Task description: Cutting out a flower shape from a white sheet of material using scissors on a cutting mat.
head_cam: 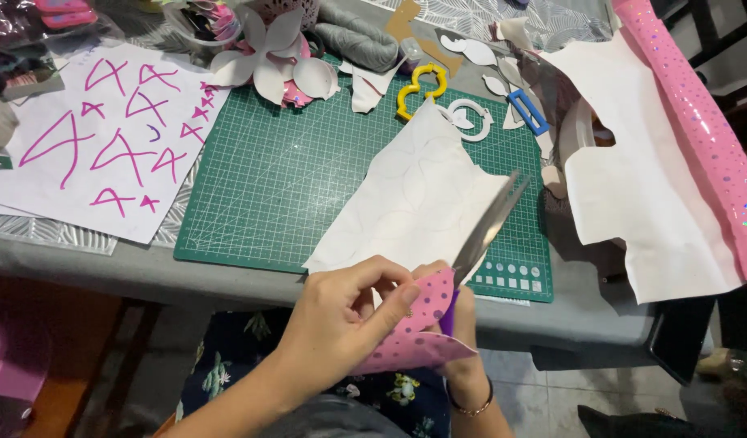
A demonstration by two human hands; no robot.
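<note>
Pink-marked white paper (106, 138) lies upper left beside the green cutting mat (284, 186). At lower centre my left hand (349, 312) pinches the pink dotted sheet (418, 332), while my right hand (462, 324) grips the scissors (487, 227).

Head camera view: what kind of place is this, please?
Probably a home craft table. A green gridded cutting mat lies on it, a roll of pink spotted glossy sheet beside it, and the right hand works scissors through white paper.
</note>
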